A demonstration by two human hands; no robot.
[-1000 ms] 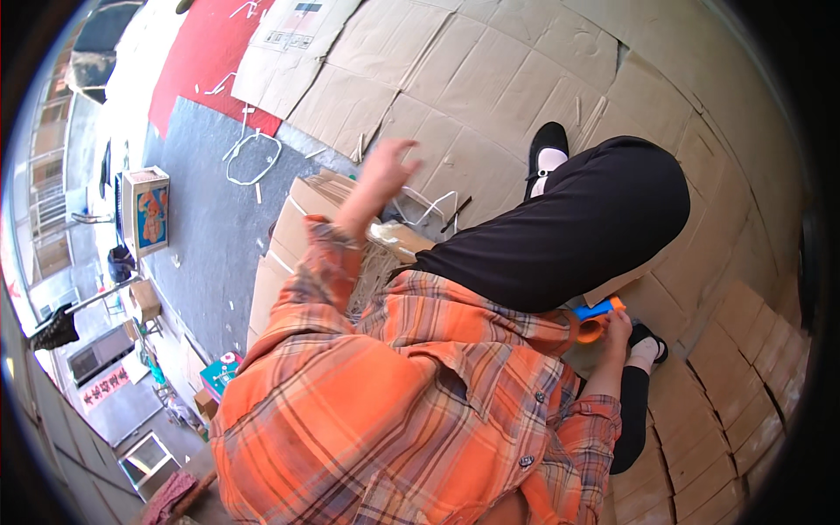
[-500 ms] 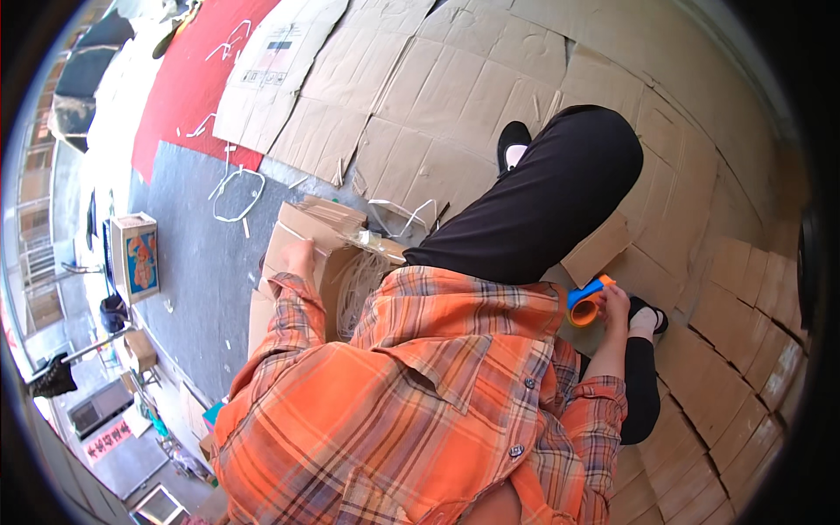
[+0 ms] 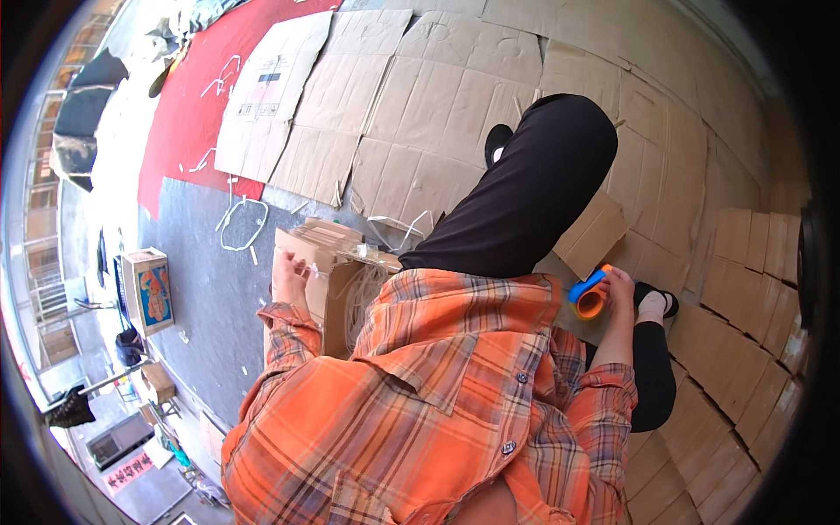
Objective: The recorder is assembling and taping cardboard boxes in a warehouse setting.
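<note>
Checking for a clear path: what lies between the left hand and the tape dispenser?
In the head view, brown cardboard, pale strands, then the plaid shirt, with the black trouser leg alongside, lie between the left hand and the dispenser.

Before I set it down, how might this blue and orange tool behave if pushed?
The tool may roll on its round ring, seems stiff given its plastic-like look, and is probably light, since the right hand alone holds it.
</note>
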